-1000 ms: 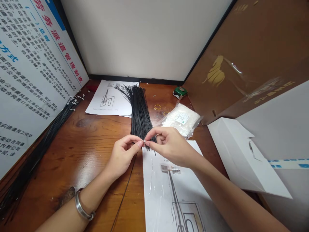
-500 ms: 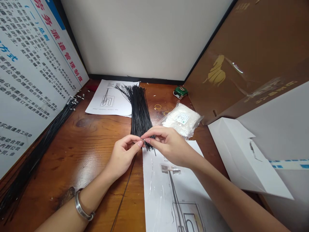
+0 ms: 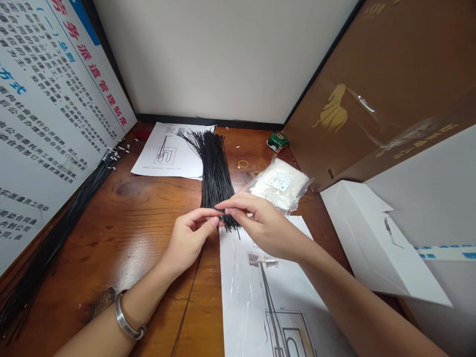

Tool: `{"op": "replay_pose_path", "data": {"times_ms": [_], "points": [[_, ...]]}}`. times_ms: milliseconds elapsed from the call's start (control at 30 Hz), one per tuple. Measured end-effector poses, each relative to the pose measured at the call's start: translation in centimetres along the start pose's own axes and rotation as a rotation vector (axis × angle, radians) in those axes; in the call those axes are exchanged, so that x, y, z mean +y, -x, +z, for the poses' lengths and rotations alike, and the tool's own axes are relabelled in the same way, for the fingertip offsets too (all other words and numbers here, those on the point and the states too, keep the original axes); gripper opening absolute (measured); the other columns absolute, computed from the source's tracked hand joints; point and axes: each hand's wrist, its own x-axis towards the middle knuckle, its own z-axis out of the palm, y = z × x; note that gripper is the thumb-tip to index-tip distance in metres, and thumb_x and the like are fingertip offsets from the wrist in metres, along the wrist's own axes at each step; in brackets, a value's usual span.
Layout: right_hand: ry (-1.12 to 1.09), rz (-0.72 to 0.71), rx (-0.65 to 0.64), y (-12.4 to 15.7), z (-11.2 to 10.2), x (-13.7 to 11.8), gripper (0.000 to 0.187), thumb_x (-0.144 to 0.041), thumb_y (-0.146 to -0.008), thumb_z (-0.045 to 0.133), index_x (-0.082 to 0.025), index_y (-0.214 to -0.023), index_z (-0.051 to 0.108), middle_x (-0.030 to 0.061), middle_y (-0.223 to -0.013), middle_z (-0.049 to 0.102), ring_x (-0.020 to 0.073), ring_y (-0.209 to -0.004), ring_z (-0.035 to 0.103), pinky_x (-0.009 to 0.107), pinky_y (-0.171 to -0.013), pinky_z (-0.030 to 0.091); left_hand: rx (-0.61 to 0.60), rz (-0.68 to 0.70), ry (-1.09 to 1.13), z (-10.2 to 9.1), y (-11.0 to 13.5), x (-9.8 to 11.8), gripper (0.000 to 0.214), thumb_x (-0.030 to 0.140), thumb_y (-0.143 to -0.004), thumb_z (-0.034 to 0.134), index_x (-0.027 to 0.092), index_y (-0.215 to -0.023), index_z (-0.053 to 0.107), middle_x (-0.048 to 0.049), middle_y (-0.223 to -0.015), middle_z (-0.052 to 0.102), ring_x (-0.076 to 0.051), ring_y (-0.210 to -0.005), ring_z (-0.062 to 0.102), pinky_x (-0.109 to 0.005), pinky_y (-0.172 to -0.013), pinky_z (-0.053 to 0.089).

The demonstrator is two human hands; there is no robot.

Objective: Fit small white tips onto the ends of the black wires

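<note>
Over the near end of a bundle of black wires (image 3: 215,171), my two hands meet fingertip to fingertip. My left hand (image 3: 188,240) pinches a single black wire (image 3: 187,304), which trails down across the table toward me. Thumb and forefinger of my right hand (image 3: 262,222) are pressed together close to the left fingertips. Whatever lies between the right fingers is too small and covered to make out. Under my right hand lies a sheet with a wire drawing (image 3: 241,297), a small sample taped on it.
A clear bag of small white parts (image 3: 280,183) lies beyond my right hand, with a green tape measure (image 3: 277,142) behind it. Wires with white ends (image 3: 70,203) run along the left panel. Another drawing sheet (image 3: 148,148) lies at the back. Brown board (image 3: 390,74) stands right.
My right fingertips have shifted slightly right, and the small pale piece between the fingertips shows less. My left hand keeps nearly the same place on the wire.
</note>
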Motion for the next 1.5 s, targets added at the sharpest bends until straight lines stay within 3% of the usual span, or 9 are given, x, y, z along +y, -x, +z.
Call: {"op": "replay_pose_path", "data": {"times_ms": [100, 200, 333, 433, 600, 767, 1000, 1300, 1500], "points": [[-0.035, 0.067, 0.0, 0.06, 0.02, -0.07, 0.026, -0.017, -0.09, 0.045, -0.02, -0.103, 0.068, 0.006, -0.093, 0.064, 0.0151, -0.077, 0.058, 0.029, -0.066, 0.044, -0.005, -0.03, 0.024, -0.04, 0.04, 0.01, 0.019, 0.03, -0.072, 0.071, 0.016, -0.085, 0.07, -0.0053, -0.073, 0.072, -0.013, -0.062, 0.062, -0.023, -0.054, 0.047], [-0.157, 0.197, 0.018, 0.02, 0.08, -0.06, 0.023, -0.023, -0.085, 0.055, -0.017, -0.105, 0.065, 0.005, -0.087, 0.066, 0.011, -0.058, 0.052, 0.026, -0.053, 0.041, -0.001, -0.064, 0.057, -0.05, 0.03, -0.01, 0.022, 0.033, -0.07, 0.074, 0.015, -0.081, 0.069, -0.0056, -0.07, 0.073, -0.013, -0.058, 0.061, -0.023, -0.052, 0.046], [-0.285, 0.259, 0.024, -0.21, 0.08, 0.0, 0.012, -0.025, -0.079, 0.063, -0.014, -0.083, 0.065, 0.0023, -0.069, 0.063, 0.0069, -0.045, 0.039, 0.023, -0.041, 0.029, 0.007, -0.063, 0.057, -0.07, -0.02, -0.04, 0.024, 0.035, -0.067, 0.076, 0.015, -0.077, 0.067, -0.0056, -0.068, 0.072, -0.012, -0.055, 0.06, -0.022, -0.048, 0.044], [-0.285, 0.284, -0.013, -0.33, 0.0, 0.04, 0.011, -0.024, -0.08, 0.061, -0.014, -0.078, 0.066, -0.0015, -0.057, 0.056, 0.0064, -0.043, 0.033, 0.023, -0.04, 0.023, 0.012, -0.036, 0.021, -0.12, -0.05, -0.07, 0.021, 0.033, -0.068, 0.075, 0.015, -0.075, 0.067, -0.0037, -0.068, 0.07, -0.011, -0.056, 0.058, -0.021, -0.048, 0.042], [-0.301, 0.263, -0.045, -0.22, -0.15, 0.1, 0.01, -0.024, -0.082, 0.06, -0.015, -0.082, 0.064, 0.0011, -0.067, 0.061, 0.0074, -0.049, 0.038, 0.023, -0.043, 0.027, 0.001, -0.021, -0.001, -0.12, 0.01, 0.01, 0.015, 0.029, -0.069, 0.073, 0.016, -0.073, 0.067, -0.0014, -0.064, 0.067, -0.01, -0.055, 0.054, -0.02, -0.049, 0.041], [-0.333, 0.299, -0.104, -0.23, -0.17, 0.27, 0.013, -0.028, -0.083, 0.059, -0.015, -0.082, 0.063, -0.0008, -0.06, 0.057, 0.0067, -0.045, 0.033, 0.022, -0.041, 0.021, -0.007, -0.022, -0.014, -0.06, 0.03, 0.04, 0.013, 0.027, -0.071, 0.073, 0.016, -0.072, 0.067, -0.0015, -0.064, 0.067, -0.01, -0.054, 0.054, -0.021, -0.049, 0.04], [-0.359, 0.287, -0.093, -0.33, -0.13, 0.63, 0.013, -0.029, -0.08, 0.064, -0.017, -0.08, 0.066, 0.0024, -0.065, 0.062, 0.0117, -0.055, 0.051, 0.024, -0.046, 0.034, -0.005, -0.02, -0.023, 0.01, 0.07, 0.19, 0.017, 0.032, -0.069, 0.074, 0.016, -0.07, 0.067, -0.0024, -0.063, 0.068, -0.011, -0.055, 0.056, -0.022, -0.049, 0.041], [-0.204, 0.292, -0.091, -0.25, -0.16, 0.34, 0.014, -0.028, -0.082, 0.06, -0.016, -0.078, 0.066, -0.0054, -0.047, 0.042, 0.0076, -0.043, 0.03, 0.023, -0.04, 0.02, -0.018, -0.005, -0.071, -0.04, 0.11, 0.05, 0.013, 0.029, -0.074, 0.07, 0.016, -0.072, 0.068, -0.0012, -0.063, 0.067, -0.01, -0.054, 0.053, -0.022, -0.052, 0.04], [-0.068, 0.239, -0.032, 0.08, 0.0, 0.05, 0.015, -0.026, -0.083, 0.058, -0.017, -0.076, 0.068, 0.001, -0.063, 0.059, 0.0087, -0.048, 0.037, 0.025, -0.044, 0.029, -0.022, -0.007, -0.114, 0.0, 0.16, 0.31, 0.014, 0.027, -0.075, 0.068, 0.014, -0.07, 0.067, -0.0021, -0.064, 0.066, -0.01, -0.057, 0.054, -0.022, -0.056, 0.041]]}}
